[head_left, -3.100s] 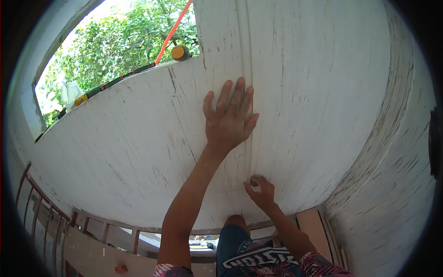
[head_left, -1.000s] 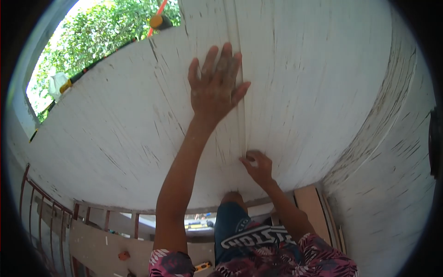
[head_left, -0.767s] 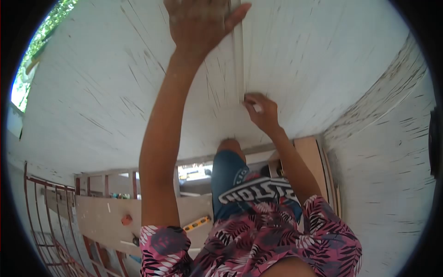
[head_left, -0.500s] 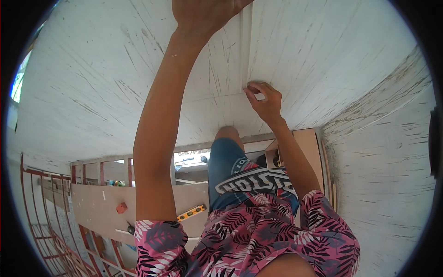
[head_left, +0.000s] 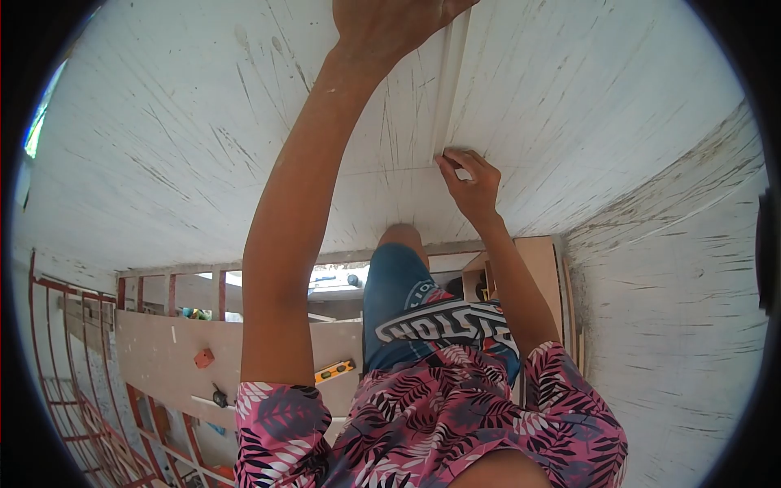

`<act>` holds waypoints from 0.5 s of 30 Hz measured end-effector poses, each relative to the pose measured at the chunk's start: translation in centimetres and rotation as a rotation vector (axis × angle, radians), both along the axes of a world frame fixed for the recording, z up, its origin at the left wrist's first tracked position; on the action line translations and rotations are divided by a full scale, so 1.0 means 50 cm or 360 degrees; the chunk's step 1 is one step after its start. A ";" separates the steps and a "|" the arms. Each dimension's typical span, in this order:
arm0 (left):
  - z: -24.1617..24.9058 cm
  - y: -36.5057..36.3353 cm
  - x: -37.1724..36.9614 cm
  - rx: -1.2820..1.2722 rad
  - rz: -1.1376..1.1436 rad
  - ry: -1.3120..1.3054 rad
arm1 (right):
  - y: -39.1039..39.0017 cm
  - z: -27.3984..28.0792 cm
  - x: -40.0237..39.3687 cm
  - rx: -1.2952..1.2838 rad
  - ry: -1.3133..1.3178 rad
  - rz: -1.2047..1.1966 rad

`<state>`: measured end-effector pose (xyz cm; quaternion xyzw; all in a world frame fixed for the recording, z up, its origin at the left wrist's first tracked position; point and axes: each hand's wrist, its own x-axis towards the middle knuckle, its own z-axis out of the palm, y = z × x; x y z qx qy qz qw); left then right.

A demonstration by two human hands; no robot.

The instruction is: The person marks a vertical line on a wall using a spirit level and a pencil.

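A narrow white strip (head_left: pixel 449 89) runs up the scuffed white wall (head_left: pixel 244 122). At its lower end is my right hand (head_left: pixel 473 180), thumb and fingers pinched together around the strip's tip. Higher up, at the top edge of the view, my left hand (head_left: pixel 394 20) lies against the wall beside the strip. Its fingers are mostly cut off by the frame, so its grip cannot be made out.
Below on the left, a brown board (head_left: pixel 163 346) carries a yellow spirit level (head_left: pixel 334 372), a small red block (head_left: pixel 203 358) and a dark tool (head_left: pixel 219 397). Red metal bars (head_left: pixel 69 366) stand at the far left. An open wooden box (head_left: pixel 478 281) is beside my right forearm.
My left hand and forearm have shifted right in the view, and the strip's upper part now leans further right. My right hand keeps its pinch at the lower end.
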<state>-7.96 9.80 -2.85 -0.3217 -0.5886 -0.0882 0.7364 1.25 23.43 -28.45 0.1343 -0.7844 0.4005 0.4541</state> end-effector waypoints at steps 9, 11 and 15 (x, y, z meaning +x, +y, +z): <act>-0.002 -0.005 0.007 -0.0024 0.0018 -0.0037 | 0.004 0.002 -0.001 0.0023 -0.0013 -0.0002; -0.004 -0.006 0.006 -0.0025 -0.0004 -0.0038 | 0.004 -0.001 -0.002 0.0039 -0.0006 -0.0005; -0.022 -0.011 0.002 -0.0052 0.0108 -0.0042 | 0.002 -0.005 0.005 0.0007 -0.0073 -0.0081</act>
